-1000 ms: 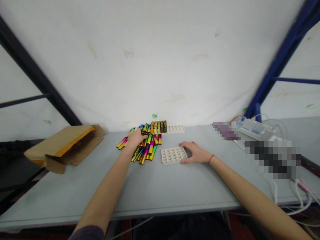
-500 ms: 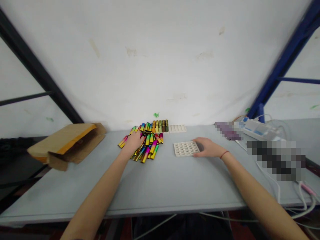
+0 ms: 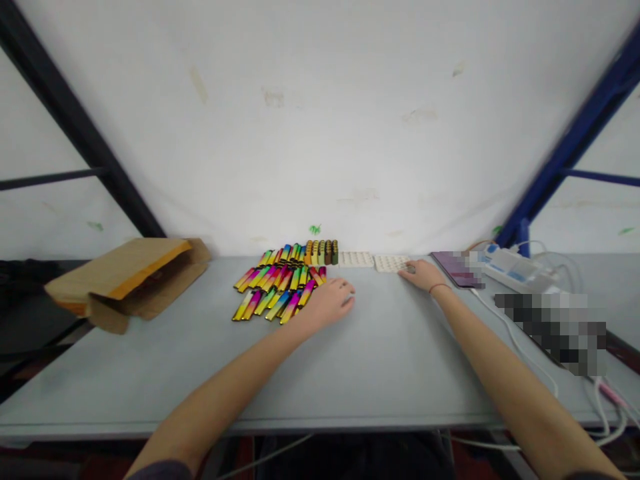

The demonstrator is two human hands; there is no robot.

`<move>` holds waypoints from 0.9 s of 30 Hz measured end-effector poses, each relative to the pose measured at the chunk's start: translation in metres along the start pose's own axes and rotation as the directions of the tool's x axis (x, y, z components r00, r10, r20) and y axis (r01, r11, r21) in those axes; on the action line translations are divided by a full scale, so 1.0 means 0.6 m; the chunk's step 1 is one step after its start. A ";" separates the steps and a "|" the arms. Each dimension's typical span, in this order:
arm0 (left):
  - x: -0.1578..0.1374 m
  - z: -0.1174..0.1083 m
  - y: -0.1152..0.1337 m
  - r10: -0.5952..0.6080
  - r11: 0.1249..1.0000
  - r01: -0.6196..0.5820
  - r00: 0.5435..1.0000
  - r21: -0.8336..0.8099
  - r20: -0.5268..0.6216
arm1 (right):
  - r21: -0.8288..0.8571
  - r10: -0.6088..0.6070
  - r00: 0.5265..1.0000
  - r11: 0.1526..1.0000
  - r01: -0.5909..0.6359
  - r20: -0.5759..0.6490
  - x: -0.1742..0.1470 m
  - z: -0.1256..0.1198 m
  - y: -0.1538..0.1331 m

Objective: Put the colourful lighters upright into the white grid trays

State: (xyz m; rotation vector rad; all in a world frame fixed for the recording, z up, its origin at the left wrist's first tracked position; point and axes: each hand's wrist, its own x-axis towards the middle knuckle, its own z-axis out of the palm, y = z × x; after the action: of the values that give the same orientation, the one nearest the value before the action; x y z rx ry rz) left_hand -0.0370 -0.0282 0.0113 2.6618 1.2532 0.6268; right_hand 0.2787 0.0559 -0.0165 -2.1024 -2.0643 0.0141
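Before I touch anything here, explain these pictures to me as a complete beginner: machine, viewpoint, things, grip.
There's no robot here: these are a person's bare hands, and every picture comes from one camera worn on that person's head, looking forward and down. On the grey table lie many shiny multicoloured tubes, with a block of upright tubes behind. Right of that block are two pale trays with rows of holes. The right hand has its fingers at the right end of the outer tray. The left hand is beside the loose tubes; whether it holds anything I can't tell. An open cardboard package sits at the left.
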 end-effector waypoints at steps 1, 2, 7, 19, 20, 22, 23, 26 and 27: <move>0.000 0.015 0.009 0.046 0.998 -0.046 0.999 -0.031 0.025 | 0.006 0.015 1.000 1.000 -0.015 -0.008 0.009 0.000 -0.008; 0.000 0.028 0.017 0.085 0.994 -0.083 0.996 -0.066 0.040 | 0.009 0.021 1.000 1.000 -0.021 -0.013 0.017 0.001 -0.014; -0.009 0.055 0.028 0.158 0.969 -0.149 0.987 -0.195 0.034 | 0.070 0.101 0.993 0.993 -0.097 -0.057 0.032 0.010 -0.026; -0.007 0.059 -0.001 -0.143 0.990 0.144 0.984 0.004 0.110 | 0.171 -0.343 0.935 0.919 0.354 -0.088 -0.113 0.058 -0.157; -0.007 0.058 -0.002 -0.145 0.989 0.146 0.983 0.006 0.115 | 0.175 -0.342 0.937 0.921 0.349 -0.068 -0.117 0.054 -0.160; -0.007 0.056 -0.002 -0.149 0.989 0.148 0.981 0.013 0.127 | 0.178 -0.357 0.933 0.916 0.360 -0.048 -0.117 0.044 -0.160; -0.007 0.055 -0.003 -0.150 0.989 0.149 0.980 0.016 0.134 | 0.178 -0.362 0.931 0.915 0.363 -0.040 -0.115 0.040 -0.157; -0.008 0.055 -0.004 -0.145 0.989 0.144 0.980 0.019 0.136 | 0.179 -0.375 0.927 0.911 0.371 -0.015 -0.109 0.034 -0.150; -0.008 0.055 -0.005 -0.142 0.990 0.140 0.981 0.019 0.132 | 0.180 -0.378 0.926 0.910 0.373 -0.010 -0.107 0.034 -0.149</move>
State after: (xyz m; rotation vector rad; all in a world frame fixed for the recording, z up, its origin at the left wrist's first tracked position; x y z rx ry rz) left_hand -0.0280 -0.0284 -0.0209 2.5453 1.3938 0.4168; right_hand 0.1857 -0.0046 -0.0318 -1.5827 -2.3503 0.1638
